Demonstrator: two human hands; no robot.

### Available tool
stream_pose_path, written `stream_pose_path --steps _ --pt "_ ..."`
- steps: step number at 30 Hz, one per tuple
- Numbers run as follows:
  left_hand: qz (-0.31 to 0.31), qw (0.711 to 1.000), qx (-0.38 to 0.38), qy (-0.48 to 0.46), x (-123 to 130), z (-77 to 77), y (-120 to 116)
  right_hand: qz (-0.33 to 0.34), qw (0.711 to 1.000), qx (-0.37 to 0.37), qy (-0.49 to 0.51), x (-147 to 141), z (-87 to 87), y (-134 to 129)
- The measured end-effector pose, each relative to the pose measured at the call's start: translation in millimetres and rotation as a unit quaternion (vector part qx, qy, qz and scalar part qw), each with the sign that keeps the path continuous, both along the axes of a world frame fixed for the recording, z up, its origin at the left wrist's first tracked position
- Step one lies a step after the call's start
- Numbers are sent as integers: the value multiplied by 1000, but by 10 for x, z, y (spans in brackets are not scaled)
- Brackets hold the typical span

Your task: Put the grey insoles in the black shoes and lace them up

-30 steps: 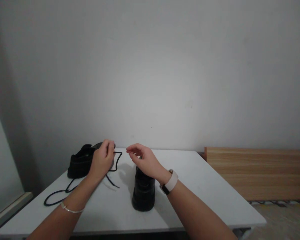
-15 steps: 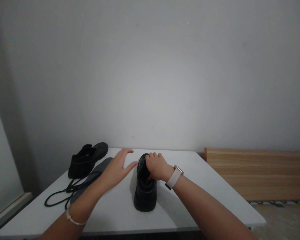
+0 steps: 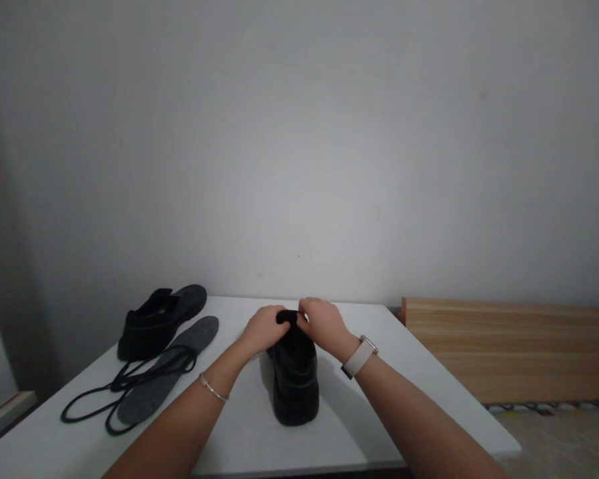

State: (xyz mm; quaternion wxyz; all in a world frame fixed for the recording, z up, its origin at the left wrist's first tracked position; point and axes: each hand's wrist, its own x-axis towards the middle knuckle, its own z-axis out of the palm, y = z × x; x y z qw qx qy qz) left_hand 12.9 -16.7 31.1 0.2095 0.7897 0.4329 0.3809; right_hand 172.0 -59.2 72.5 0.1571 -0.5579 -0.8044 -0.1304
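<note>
A black shoe [image 3: 295, 392] stands upright on the white table, its heel towards me. My left hand [image 3: 265, 328] pinches the left side of the shoe's tongue [image 3: 287, 316] between thumb and fingers. Opposite it, my right hand [image 3: 324, 324] is closed on the tongue's right edge. The shoe's opening lies dark below both hands, and its toe is hidden behind them. To the left, a grey insole [image 3: 152, 392] lies flat with a black shoelace [image 3: 124, 380] looped across it. Behind these rests a second black shoe [image 3: 152, 326], pointing away.
The white table [image 3: 379, 399] backs onto a grey wall [image 3: 299, 166]. Beyond its right edge stands a wood-grain board [image 3: 509, 349]. A pale panel with a ledge [image 3: 10, 409] is at the far left.
My left hand has moved right from open air and closed on the tongue. My right hand has shifted from the shoe's opening up to the tongue. The view has turned slightly.
</note>
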Motion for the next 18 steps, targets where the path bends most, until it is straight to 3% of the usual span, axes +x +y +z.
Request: stream_pose_path --steps 3,6,9,12,15,18 --pt "19 997 -30 -75 73 -56 11 14 997 42 66 50 7 -16" --pt "-16 982 -83 -168 85 -111 37 70 989 59 116 43 87 -118" --pt "-53 967 -133 -212 52 -142 56 116 987 -55 97 -9 184 -222" --pt "-86 939 -178 -280 27 -172 38 162 971 -176 2 -112 194 -255" --pt "-121 892 -225 -374 43 -225 -5 178 956 -214 -96 -257 88 -188" --pt "-126 868 -220 -426 77 -284 -28 175 949 -236 -113 -392 -58 -55"
